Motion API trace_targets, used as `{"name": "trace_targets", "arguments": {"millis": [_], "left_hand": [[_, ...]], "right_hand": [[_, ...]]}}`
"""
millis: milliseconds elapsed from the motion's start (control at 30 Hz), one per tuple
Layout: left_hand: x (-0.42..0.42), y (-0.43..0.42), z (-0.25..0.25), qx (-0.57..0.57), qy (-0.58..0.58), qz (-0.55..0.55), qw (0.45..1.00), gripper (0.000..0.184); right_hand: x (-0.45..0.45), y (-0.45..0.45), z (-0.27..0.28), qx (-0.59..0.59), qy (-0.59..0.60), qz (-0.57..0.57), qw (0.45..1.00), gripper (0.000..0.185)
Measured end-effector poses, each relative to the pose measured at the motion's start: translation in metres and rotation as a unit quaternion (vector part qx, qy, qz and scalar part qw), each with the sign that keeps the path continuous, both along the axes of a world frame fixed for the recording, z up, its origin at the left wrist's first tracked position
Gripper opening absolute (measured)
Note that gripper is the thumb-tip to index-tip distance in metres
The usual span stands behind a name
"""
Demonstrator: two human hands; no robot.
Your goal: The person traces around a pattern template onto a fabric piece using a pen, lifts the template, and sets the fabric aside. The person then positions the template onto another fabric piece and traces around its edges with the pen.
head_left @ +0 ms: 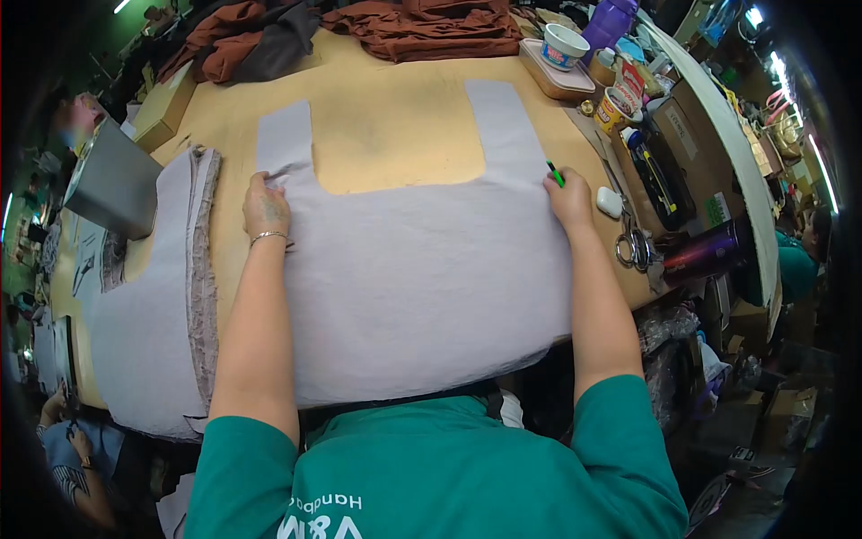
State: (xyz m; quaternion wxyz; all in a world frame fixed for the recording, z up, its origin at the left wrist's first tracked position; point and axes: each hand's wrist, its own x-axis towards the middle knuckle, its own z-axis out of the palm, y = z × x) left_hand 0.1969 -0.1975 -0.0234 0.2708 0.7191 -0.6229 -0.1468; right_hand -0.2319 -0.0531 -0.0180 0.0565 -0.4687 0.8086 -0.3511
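A pale grey-lilac fabric panel point(431, 269) with two upright strap pieces lies spread over the table, its near edge hanging over the table's front. My left hand point(267, 211), with a bracelet at the wrist, pinches the panel's left edge below the left strap. At the right edge, below the other strap, my right hand point(570, 196) is closed around a green pen point(557, 174) and touches the cloth. A stack of similar grey fabric pieces point(148, 332) lies left of my left arm, with a grey metal block point(121, 180) standing on it.
Scissors point(633, 244) and a white case point(610, 202) lie right of my right hand. Beyond are a dark tumbler point(705, 253), a cardboard box point(687, 135), tubs and a purple bottle point(609, 22). Rust-brown cloth point(422, 31) is piled at the back. Another person's hands point(79, 440) show lower left.
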Motion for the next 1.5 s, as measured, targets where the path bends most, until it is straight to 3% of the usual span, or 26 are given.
{"name": "trace_targets", "arguments": {"millis": [167, 233, 367, 600, 700, 800, 867, 967, 1000, 1067, 1133, 1233, 1267, 1300, 1367, 1500], "left_hand": [[0.005, -0.001, 0.007, -0.081, -0.154, 0.063, 0.983, 0.047], [0.014, -0.008, 0.013, 0.047, -0.165, -0.001, 0.985, 0.053], [-0.012, 0.001, 0.029, 0.086, -0.218, -0.058, 0.97, 0.052], [-0.034, -0.026, 0.029, 0.115, -0.217, -0.011, 0.969, 0.056], [-0.043, -0.028, 0.024, 0.078, -0.246, 0.003, 0.966, 0.058], [-0.056, 0.017, 0.032, -0.055, -0.244, -0.135, 0.959, 0.062], [-0.066, 0.07, 0.05, -0.011, -0.309, -0.313, 0.898, 0.068], [-0.072, 0.12, 0.046, 0.057, -0.268, -0.454, 0.848, 0.072], [-0.076, 0.125, 0.047, 0.057, -0.27, -0.45, 0.85, 0.073], [-0.075, 0.126, 0.048, 0.049, -0.273, -0.44, 0.854, 0.075], [-0.077, 0.128, 0.048, 0.05, -0.273, -0.442, 0.853, 0.076], [-0.077, 0.13, 0.05, 0.049, -0.282, -0.434, 0.854, 0.075], [-0.077, 0.131, 0.049, 0.047, -0.283, -0.432, 0.855, 0.076], [-0.076, 0.133, 0.048, 0.045, -0.284, -0.432, 0.855, 0.076], [-0.074, 0.138, 0.048, 0.049, -0.285, -0.43, 0.855, 0.076], [-0.073, 0.143, 0.047, 0.056, -0.288, -0.428, 0.855, 0.076]], "right_hand": [[0.008, -0.027, 0.011, 0.033, 0.068, -0.065, 0.995, 0.023], [0.008, -0.037, 0.004, 0.037, 0.078, -0.06, 0.994, 0.025], [0.003, -0.051, -0.004, 0.066, 0.064, -0.053, 0.994, 0.024], [-0.003, -0.094, -0.01, 0.009, 0.154, -0.065, 0.986, 0.024], [0.004, -0.098, -0.008, -0.091, 0.189, -0.079, 0.975, 0.026], [0.006, -0.083, 0.001, -0.1, 0.191, -0.019, 0.976, 0.022], [0.019, -0.055, 0.017, -0.062, 0.147, 0.044, 0.986, 0.02], [0.055, 0.007, 0.036, 0.025, 0.027, 0.124, 0.992, 0.016], [0.061, 0.029, 0.039, 0.044, -0.005, 0.135, 0.99, 0.014], [0.068, 0.071, 0.045, -0.04, -0.072, 0.168, 0.982, 0.011], [0.072, 0.117, 0.068, -0.096, -0.114, 0.129, 0.98, 0.011], [0.067, 0.188, 0.108, -0.321, 0.055, -0.018, 0.945, 0.01], [0.063, 0.211, 0.121, -0.421, 0.003, -0.083, 0.903, 0.013], [0.048, 0.235, 0.133, -0.486, 0.077, -0.156, 0.857, 0.018], [0.016, 0.279, 0.162, -0.548, 0.047, -0.237, 0.801, 0.026], [-0.086, 0.327, 0.164, -0.577, -0.2, -0.287, 0.738, 0.05]]}}
